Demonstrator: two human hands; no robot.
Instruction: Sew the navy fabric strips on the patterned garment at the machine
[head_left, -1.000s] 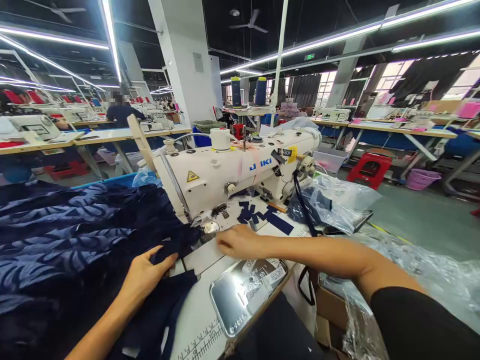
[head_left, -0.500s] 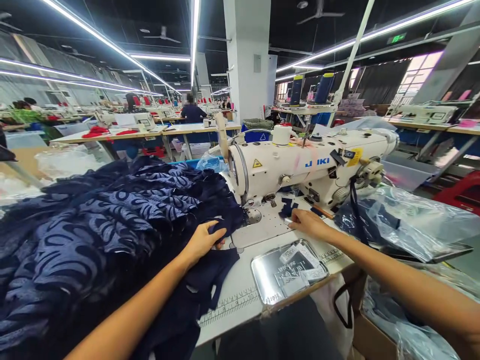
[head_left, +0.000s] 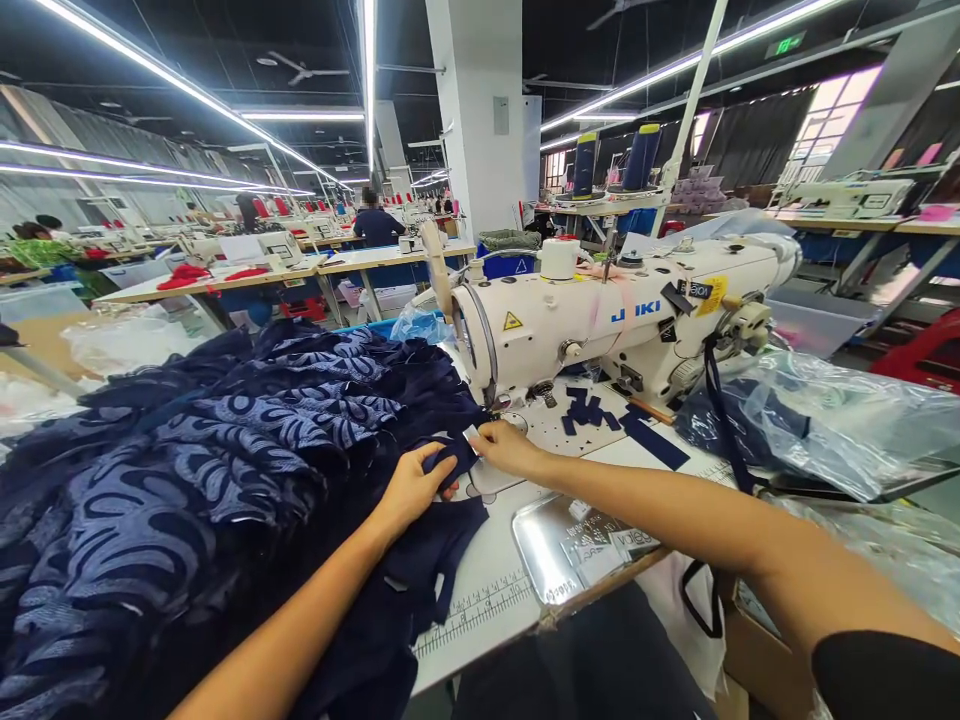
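A large heap of dark blue cloth (head_left: 217,470), patterned in paler blue, spreads over the left side; it looks soft and limp, likely light in any single layer but dragging where the pile hangs together, so a grip close to the edge being worked should steady it best. At the heap's right end, the left hand (head_left: 415,490) pinches a plain dark part of the cloth, thumb on top and fingers curled beneath. Just beside that thumb, at the cloth's edge and close to the needle end of the sewing machine (head_left: 585,315), is a small white label (head_left: 470,437), gripped between the thumb and fingers of the right hand (head_left: 510,450). The label seems thin, nearly weightless and a little stiffer than the cloth, easy to bend or drop, so a fingertip hold by one end suits it. In front of the machine lies a shiny metal tray (head_left: 541,560) with more labels in it; behind that are small dark scraps (head_left: 589,410) and, farther right, a dark strip (head_left: 655,442). Compared with half a second ago, the right hand has come leftward from beside the scraps to the cloth, uncovering the strip, while the left hand keeps its pinch.
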